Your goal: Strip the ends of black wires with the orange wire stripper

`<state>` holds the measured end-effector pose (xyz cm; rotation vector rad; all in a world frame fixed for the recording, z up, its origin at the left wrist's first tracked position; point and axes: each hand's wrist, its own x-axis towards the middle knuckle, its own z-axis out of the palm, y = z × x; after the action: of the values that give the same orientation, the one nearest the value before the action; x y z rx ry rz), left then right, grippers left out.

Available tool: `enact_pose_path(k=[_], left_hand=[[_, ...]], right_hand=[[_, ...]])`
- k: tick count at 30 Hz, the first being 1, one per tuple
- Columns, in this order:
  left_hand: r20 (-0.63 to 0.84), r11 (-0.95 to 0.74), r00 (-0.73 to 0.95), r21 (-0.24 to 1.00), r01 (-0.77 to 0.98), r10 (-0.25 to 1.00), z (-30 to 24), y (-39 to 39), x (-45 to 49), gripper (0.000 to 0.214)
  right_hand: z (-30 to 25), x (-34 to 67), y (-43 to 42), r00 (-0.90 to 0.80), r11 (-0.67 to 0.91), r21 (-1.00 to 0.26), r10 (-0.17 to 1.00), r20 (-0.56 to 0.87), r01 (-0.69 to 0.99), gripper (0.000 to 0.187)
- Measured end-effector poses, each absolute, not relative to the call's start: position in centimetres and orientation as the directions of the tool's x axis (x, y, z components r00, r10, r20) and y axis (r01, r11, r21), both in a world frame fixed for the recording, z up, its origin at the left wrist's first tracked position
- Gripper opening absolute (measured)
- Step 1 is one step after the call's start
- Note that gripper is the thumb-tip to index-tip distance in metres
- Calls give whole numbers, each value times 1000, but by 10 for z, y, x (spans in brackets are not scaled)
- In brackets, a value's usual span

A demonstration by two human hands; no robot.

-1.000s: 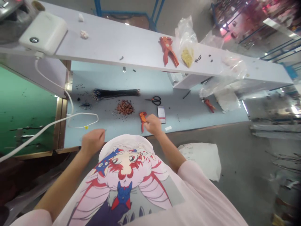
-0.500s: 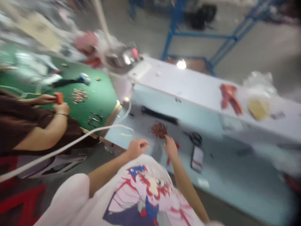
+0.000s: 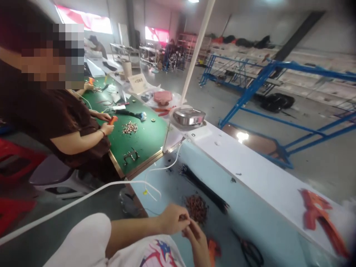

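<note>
Just in front of my shirt, my left hand (image 3: 174, 218) and my right hand (image 3: 197, 239) meet at the fingertips. Both are closed in a pinch, and whatever is between the fingers is too small or hidden to make out. Right beyond them on the light blue table (image 3: 169, 187) lies a pile of small copper-brown pieces (image 3: 197, 207). A bundle of black wires (image 3: 207, 188) stretches behind the pile. Partly hidden beside my right hand is an orange tool (image 3: 214, 251). Black-handled scissors (image 3: 251, 253) rest farther right.
A white ledge (image 3: 250, 176) borders the table, carrying a metal box (image 3: 189, 116) and an orange hand tool (image 3: 319, 217). At left, a co-worker in a dark shirt holds an orange tool (image 3: 112, 120) over a green table (image 3: 150, 142). A white cable (image 3: 83, 198) crosses the left foreground.
The view has swung up, showing more of the room. My right hand has left the pile of small pieces and come together with my left hand.
</note>
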<state>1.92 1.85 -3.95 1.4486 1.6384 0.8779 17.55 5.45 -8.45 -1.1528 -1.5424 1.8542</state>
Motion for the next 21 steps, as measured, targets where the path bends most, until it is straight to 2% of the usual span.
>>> enact_pose_path(k=[4, 9, 11, 15, 19, 20, 21], left_hand=[[-72, 86, -48, 891, 445, 996, -34, 24, 25, 14], [-18, -22, 72, 852, 523, 997, -28, 17, 26, 17], [-13, -55, 117, 832, 552, 993, -29, 12, 22, 20], [-57, -29, 108, 751, 660, 993, -42, 3, -2, 21], [-63, -16, 91, 734, 679, 994, -51, 2, -30, 23], [-60, -15, 86, 733, 680, 994, -52, 2, -34, 24], [-57, -13, 80, 731, 682, 995, -51, 1, -35, 24]], right_hand=[[-66, 180, 52, -408, -306, -945, 853, -326, 115, 44], [-58, 179, 38, -304, -118, -962, 933, -192, 244, 32], [-56, 175, 36, -255, -87, -954, 953, -163, 285, 37], [-75, 189, 56, -22, -209, -892, 971, -237, 402, 45], [-115, 237, 63, 176, -349, -799, 937, -301, 490, 28], [-126, 246, 57, 216, -372, -767, 928, -303, 523, 26], [-135, 251, 50, 250, -394, -732, 919, -305, 556, 32]])
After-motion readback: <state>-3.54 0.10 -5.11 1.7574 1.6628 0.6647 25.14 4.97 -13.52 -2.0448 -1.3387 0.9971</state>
